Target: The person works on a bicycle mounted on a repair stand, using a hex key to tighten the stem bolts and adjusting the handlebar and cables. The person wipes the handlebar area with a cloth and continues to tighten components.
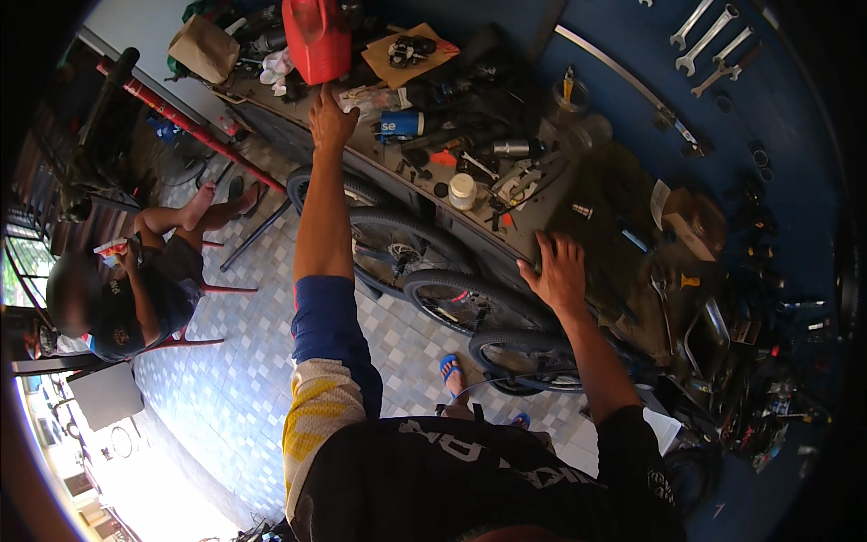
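My left hand (332,122) reaches far out over the workbench (361,155), with its fingers stretched out just below a red plastic jug (318,41). Whether the fingertips touch the jug, I cannot tell. Beside that hand lie clear plastic packaging (368,101) and a blue-and-black cylindrical thing (403,125). My right hand (558,273) is spread on the bench's near edge and holds nothing. Close to it are a small metal part (582,210) and a white jar with a lid (462,191).
Several bicycle wheels (424,244) stand below the bench front. Wrenches (707,38) hang on the blue wall. A cardboard box (694,223) sits at the bench's right. Another person (135,289) sits at the left on a red chair, near a red bar (190,126).
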`<action>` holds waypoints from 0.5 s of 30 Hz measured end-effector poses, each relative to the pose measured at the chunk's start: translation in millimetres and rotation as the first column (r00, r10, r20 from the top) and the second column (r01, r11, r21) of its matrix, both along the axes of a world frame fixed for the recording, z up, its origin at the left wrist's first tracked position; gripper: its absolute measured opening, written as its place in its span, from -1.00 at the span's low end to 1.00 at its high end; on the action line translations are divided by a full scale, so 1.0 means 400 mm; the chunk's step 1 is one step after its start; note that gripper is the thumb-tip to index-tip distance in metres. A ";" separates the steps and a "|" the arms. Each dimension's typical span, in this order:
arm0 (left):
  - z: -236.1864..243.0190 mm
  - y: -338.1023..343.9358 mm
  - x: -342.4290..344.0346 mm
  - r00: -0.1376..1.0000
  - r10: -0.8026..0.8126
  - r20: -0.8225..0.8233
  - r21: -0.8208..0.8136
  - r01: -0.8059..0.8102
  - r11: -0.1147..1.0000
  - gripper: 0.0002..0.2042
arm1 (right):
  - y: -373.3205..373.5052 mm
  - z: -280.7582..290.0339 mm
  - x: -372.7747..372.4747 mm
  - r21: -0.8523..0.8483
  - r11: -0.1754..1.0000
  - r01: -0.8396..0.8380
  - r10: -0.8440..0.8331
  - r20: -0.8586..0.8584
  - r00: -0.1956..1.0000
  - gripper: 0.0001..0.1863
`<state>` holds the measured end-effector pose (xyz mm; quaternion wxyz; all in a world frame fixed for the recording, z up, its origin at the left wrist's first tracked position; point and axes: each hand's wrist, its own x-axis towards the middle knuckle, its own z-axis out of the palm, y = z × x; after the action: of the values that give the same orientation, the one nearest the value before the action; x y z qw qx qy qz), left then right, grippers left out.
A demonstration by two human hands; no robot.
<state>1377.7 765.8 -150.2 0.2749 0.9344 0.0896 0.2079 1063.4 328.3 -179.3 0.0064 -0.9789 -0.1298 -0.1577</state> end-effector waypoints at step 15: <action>0.094 -0.216 0.059 0.995 -0.059 0.080 -0.064 0.064 0.996 -0.78 | 0.011 -0.004 0.002 -0.025 1.000 -0.003 0.004 0.012 1.000 -0.37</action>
<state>1401.4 679.3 -112.6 0.3152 0.9184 0.0568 0.2323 1064.4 332.5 -181.0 -0.0061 -0.9777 -0.1335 -0.1622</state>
